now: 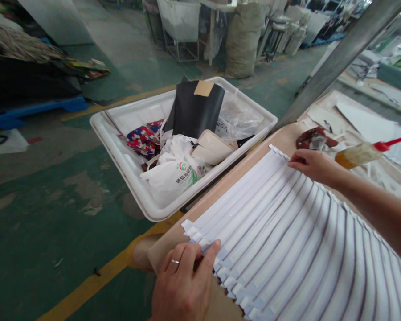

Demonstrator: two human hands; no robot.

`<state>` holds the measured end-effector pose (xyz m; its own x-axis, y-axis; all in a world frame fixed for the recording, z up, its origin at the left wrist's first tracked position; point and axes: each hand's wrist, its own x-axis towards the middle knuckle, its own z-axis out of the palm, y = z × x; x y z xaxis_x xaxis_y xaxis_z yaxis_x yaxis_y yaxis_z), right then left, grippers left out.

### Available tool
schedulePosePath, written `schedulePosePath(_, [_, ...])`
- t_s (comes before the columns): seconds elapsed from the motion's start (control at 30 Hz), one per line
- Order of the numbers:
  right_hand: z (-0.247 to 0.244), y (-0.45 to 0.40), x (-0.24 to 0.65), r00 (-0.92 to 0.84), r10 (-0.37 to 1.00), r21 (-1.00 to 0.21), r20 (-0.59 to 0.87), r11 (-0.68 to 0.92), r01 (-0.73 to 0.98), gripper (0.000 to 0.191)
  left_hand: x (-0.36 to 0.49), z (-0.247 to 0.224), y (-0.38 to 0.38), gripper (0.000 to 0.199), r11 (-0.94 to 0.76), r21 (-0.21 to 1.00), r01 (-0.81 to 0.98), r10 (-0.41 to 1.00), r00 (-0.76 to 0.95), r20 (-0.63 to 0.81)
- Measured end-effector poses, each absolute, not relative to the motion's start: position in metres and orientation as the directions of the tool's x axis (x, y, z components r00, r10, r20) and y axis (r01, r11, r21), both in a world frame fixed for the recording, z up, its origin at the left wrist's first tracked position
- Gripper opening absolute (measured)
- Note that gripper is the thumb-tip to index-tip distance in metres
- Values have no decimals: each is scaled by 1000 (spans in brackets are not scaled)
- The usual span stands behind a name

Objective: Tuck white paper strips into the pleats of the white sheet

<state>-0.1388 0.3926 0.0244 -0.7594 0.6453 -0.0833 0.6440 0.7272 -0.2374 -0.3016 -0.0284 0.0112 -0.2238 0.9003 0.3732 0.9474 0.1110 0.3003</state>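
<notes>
Overlapping white paper strips point(287, 240) with notched ends lie fanned in a long row on the table. My left hand point(185, 281), a ring on one finger, is at their near ends, its thumb and bent fingers closed on the edge of a strip. Across the row, my right hand point(307, 165) pinches the far end of a strip, fingertips pressed together. Behind my right forearm lies a glue bottle point(357, 155) with yellowish contents and a red nozzle. My fingers partly hide the ends being held.
A white plastic tub point(120, 151) stands against the table's point(247, 167) left edge, holding plastic bags, a black sheet and a patterned cloth. A slanted metal post point(337, 62) rises at the table's far corner. A stuffed sack point(243, 40) stands farther back on the green floor.
</notes>
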Motion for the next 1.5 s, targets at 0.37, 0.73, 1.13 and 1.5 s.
schedulePosePath(0.37, [12, 391, -140, -688, 722, -227, -66, 661, 715, 18, -303, 7, -31, 38, 90, 290, 953, 905, -200, 376])
schedulePosePath(0.73, [18, 381, -145, -670, 743, -162, -1, 661, 733, 19, -305, 6, -33, 41, 95, 258, 961, 916, -186, 354])
schedulePosePath(1.13, [84, 361, 90, -331, 943, -155, -18, 325, 933, 26, -307, -1, -28, 21, 69, 292, 954, 786, -232, 573])
schedulePosePath(1.5, [7, 330, 156, -237, 971, -118, 18, 238, 964, 27, -308, 3, -26, 9, 36, 301, 953, 739, -228, 634])
